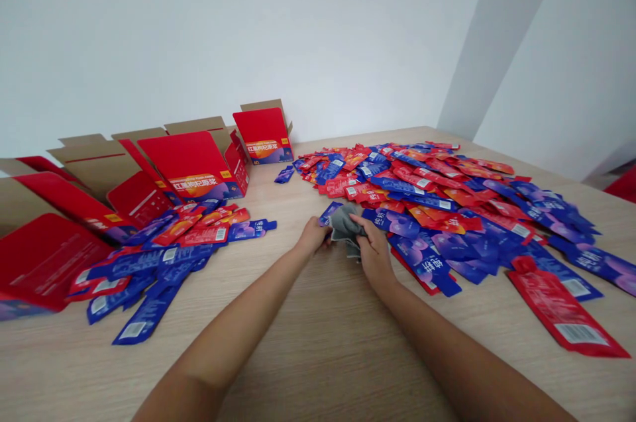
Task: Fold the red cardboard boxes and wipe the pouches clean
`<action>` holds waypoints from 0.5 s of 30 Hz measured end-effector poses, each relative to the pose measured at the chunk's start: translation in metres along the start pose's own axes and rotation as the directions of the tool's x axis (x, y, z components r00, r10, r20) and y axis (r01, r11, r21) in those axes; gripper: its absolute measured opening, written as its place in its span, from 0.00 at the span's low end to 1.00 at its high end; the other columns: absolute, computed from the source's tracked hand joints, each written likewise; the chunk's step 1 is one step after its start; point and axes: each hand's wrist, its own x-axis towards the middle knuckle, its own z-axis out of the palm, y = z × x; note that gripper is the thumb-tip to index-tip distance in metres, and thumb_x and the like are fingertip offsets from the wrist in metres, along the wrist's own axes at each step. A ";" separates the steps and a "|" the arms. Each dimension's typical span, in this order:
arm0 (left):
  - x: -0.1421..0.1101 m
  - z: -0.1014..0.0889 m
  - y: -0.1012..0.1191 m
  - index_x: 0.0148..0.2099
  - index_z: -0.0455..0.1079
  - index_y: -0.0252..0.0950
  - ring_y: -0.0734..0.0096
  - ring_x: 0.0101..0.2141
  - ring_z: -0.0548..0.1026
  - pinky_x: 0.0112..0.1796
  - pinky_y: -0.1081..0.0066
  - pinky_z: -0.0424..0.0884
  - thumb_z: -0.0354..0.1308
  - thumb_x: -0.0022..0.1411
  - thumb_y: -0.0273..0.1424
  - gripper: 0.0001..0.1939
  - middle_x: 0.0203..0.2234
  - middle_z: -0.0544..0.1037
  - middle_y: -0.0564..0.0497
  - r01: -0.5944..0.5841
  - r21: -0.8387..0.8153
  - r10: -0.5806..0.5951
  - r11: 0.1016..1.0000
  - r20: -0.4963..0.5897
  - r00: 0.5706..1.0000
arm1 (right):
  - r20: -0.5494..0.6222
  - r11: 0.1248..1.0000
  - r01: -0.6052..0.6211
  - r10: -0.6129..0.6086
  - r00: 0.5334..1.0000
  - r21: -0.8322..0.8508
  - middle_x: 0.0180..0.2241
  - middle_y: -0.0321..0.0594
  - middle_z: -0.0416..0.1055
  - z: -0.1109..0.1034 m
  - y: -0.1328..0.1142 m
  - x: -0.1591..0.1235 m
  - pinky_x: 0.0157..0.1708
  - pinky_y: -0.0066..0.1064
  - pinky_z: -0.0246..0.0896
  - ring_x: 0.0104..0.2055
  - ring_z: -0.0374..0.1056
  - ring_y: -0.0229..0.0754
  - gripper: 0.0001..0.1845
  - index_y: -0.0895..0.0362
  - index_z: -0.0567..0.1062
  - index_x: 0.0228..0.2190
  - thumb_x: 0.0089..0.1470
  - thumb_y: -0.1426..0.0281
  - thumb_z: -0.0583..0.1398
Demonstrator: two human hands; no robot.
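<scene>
My left hand is closed at the middle of the table, pinching a blue sachet that is partly covered. A crumpled grey cloth is gripped in my right hand, and it lies against the sachet between both hands. Just to the right spreads a large pile of red and blue sachets, its near edge close to my right fingers. Over on the left is a smaller heap of the same flat sachets.
Red cardboard boxes with open flaps stand along the left, including a near box, a middle box and a back box by the wall. One loose blue sachet lies beside the back box. The wooden table meets a white wall.
</scene>
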 end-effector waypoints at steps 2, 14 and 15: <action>-0.030 -0.018 -0.009 0.27 0.63 0.33 0.81 0.12 0.57 0.14 0.78 0.47 0.50 0.54 0.27 0.05 0.12 0.62 0.57 0.052 -0.049 -0.050 0.997 0.046 0.998 | 0.150 0.987 0.118 -0.100 0.984 -0.112 0.49 0.40 0.68 0.004 -0.010 -0.009 0.54 0.40 0.50 0.52 0.60 0.42 0.26 0.53 0.70 0.47 0.47 0.77 0.47; -0.109 -0.079 -0.036 0.41 0.58 0.38 0.87 0.10 0.49 0.13 0.82 0.36 0.56 0.46 0.31 0.18 0.14 0.65 0.61 0.324 -0.203 -0.261 0.924 0.286 0.922 | 0.636 0.672 0.405 0.128 0.761 -0.620 0.62 0.40 0.52 0.024 -0.021 -0.020 0.52 0.51 0.45 0.59 0.49 0.51 0.33 0.51 0.60 0.57 0.50 0.80 0.49; -0.109 -0.079 -0.036 0.41 0.58 0.38 0.87 0.10 0.49 0.13 0.83 0.36 0.57 0.45 0.32 0.19 0.15 0.66 0.61 0.334 -0.204 -0.270 0.920 0.286 0.919 | 0.593 0.651 0.378 0.140 0.793 -0.659 0.61 0.41 0.54 0.019 -0.014 -0.013 0.51 0.50 0.47 0.58 0.50 0.52 0.32 0.53 0.62 0.56 0.49 0.81 0.49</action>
